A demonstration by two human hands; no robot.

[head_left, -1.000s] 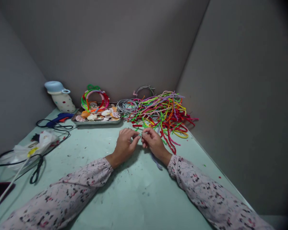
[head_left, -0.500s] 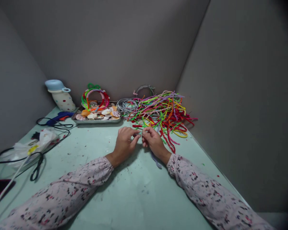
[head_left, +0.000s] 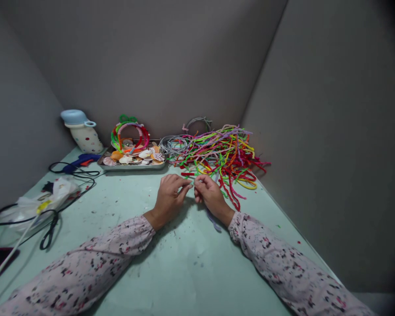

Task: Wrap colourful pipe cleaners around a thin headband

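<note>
Above the middle of the table, my left hand [head_left: 171, 195] and my right hand [head_left: 212, 195] face each other, fingertips almost meeting. Thumb and forefinger of the left are pinched together; whatever sits between them is too small to make out. The right hand's fingers are curled into a pinch too, their contents hidden. A greyish-lavender pipe cleaner [head_left: 213, 221] shows below the right hand and seems to pass beneath it; I cannot tell whether the fingers hold it. Just beyond the fingertips lies a short red pipe cleaner piece [head_left: 187, 174].
A heap of coloured pipe cleaners [head_left: 225, 151] lies at the back right, beside coiled grey wire [head_left: 175, 145]. Behind my left hand stands a metal tray [head_left: 134, 167] of seashells with wrapped rings [head_left: 131, 136]. Leftward are a bottle [head_left: 84, 138], a blue tool [head_left: 82, 161], cables and a plastic bag [head_left: 61, 193].
My left hand has shifted slightly left, so the gap between the fingertips is a little wider. The right hand has hardly moved.
</note>
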